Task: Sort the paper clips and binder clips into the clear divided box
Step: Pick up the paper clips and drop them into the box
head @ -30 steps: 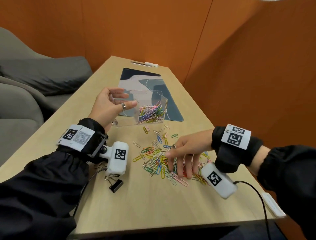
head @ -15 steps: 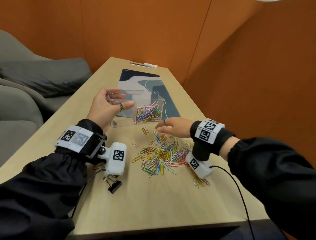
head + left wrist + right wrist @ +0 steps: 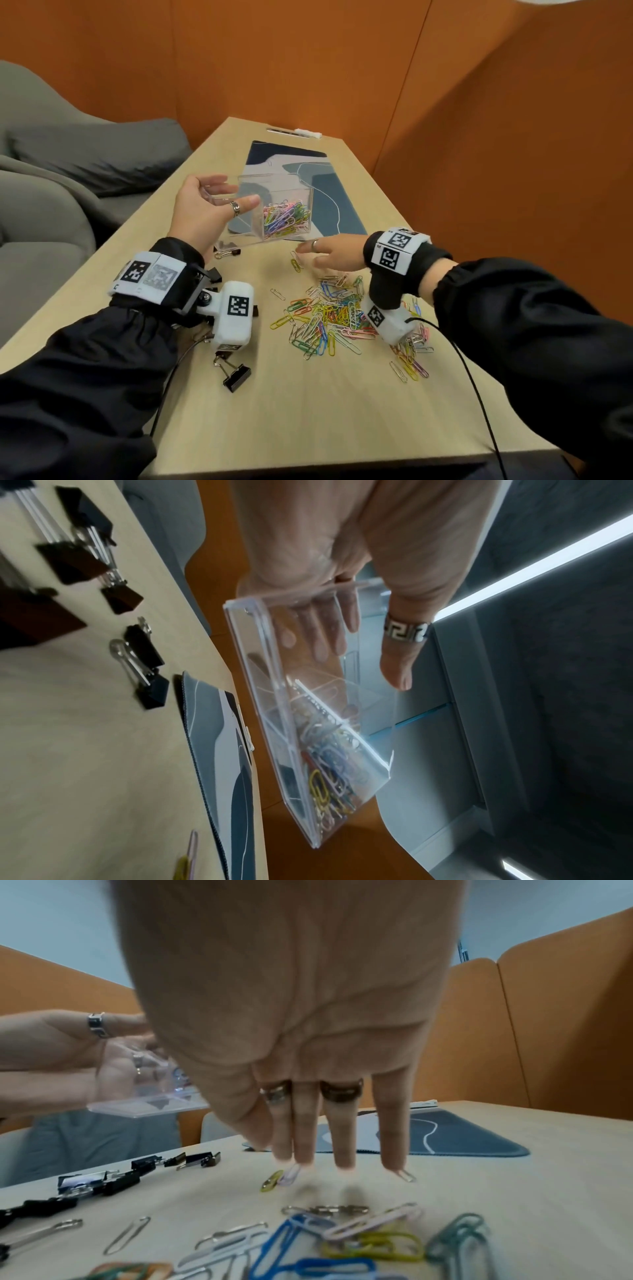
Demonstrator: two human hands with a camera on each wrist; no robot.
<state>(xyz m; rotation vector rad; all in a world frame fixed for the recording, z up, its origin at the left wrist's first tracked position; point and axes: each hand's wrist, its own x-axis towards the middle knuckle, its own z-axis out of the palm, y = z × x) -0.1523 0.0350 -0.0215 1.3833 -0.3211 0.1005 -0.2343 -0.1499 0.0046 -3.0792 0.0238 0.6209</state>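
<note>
My left hand (image 3: 233, 197) grips the clear divided box (image 3: 291, 192) by its left end and holds it tilted above the table. The box's right compartment holds a heap of coloured paper clips (image 3: 284, 219). In the left wrist view, the thumb (image 3: 399, 666) lies on one wall of the box (image 3: 274, 696) and the other fingers on the opposite wall. My right hand (image 3: 308, 251) lies open just below the box, its straight fingertips (image 3: 303, 1158) touching the table at two stray clips (image 3: 281, 1176). A pile of loose paper clips (image 3: 329, 315) lies under my right wrist. Black binder clips (image 3: 236, 375) lie to the left.
More binder clips (image 3: 192, 1160) lie along the table's left side near my left wrist. A blue patterned mat (image 3: 322, 192) lies behind the box. Orange walls close off the right and far sides; a grey sofa (image 3: 68, 164) stands to the left. The wooden tabletop (image 3: 325, 411) lies in front of the pile.
My right hand left the paper clip pile and moved away from me to the stray clips just below the box. My left hand kept the box raised, nearly still.
</note>
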